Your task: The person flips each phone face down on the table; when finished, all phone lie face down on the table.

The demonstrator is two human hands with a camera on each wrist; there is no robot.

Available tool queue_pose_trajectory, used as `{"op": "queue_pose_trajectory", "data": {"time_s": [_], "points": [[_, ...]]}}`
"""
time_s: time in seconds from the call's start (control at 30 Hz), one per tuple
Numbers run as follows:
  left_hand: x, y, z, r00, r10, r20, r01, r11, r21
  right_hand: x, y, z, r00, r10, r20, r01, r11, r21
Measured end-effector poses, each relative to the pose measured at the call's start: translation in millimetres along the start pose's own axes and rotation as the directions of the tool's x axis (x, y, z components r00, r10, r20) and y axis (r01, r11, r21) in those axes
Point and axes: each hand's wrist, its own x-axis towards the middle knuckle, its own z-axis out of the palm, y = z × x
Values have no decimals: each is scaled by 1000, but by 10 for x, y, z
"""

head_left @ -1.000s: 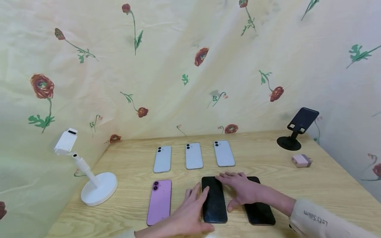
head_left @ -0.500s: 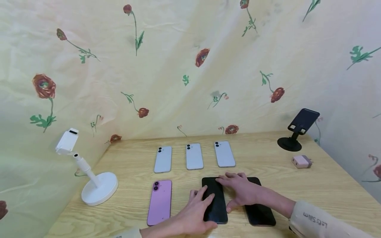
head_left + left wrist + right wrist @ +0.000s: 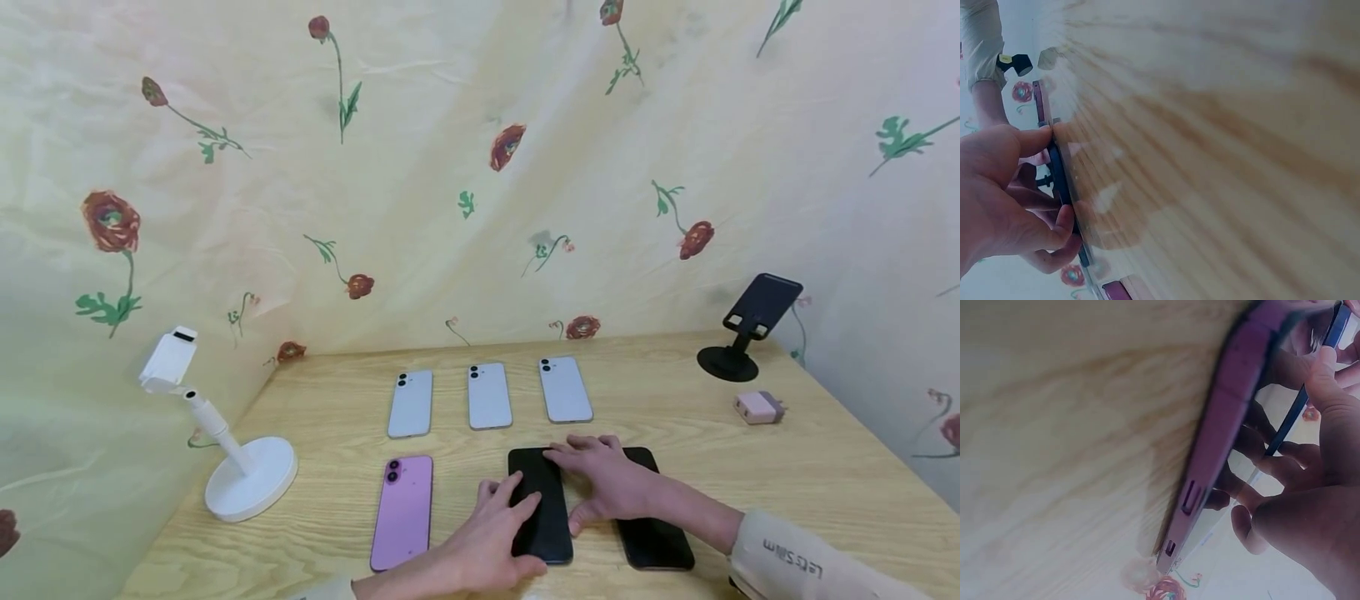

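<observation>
A dark-screened smartphone [image 3: 551,533] lies face up on the table, both hands on it. My left hand [image 3: 487,537] spans its near left part, thumb by the bottom edge and two fingers over the left side of the screen. The left wrist view shows bent fingers and thumb against the phone's edge [image 3: 1059,169]. My right hand [image 3: 607,479] holds the upper right corner and right side, thumb lower down; in the right wrist view its fingers touch the thin dark edge [image 3: 1288,422]. Under the right wrist lies a second dark-screened phone [image 3: 654,542], partly hidden.
A purple phone [image 3: 402,517] lies back up at left. Behind stand in a row three pale phones, the left one [image 3: 411,404], middle one [image 3: 490,396] and right one [image 3: 566,389]. A white stand [image 3: 251,479], black stand [image 3: 738,346] and pink charger plug [image 3: 757,407] flank them.
My left hand has shifted slightly to the right, its fingers coming further over the phone's screen. The right hand and the phones stay nearly in place.
</observation>
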Motion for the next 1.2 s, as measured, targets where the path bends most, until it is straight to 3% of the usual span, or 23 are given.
{"op": "queue_pose_trajectory", "data": {"time_s": [0.5, 1.2], "points": [[-26, 10, -8, 999, 5, -50, -6, 1000, -18, -15, -1, -39, 994, -66, -86, 71, 996, 51], [-77, 33, -67, 997, -12, -77, 8, 998, -55, 37, -88, -87, 988, -14, -153, 27, 996, 88]]}}
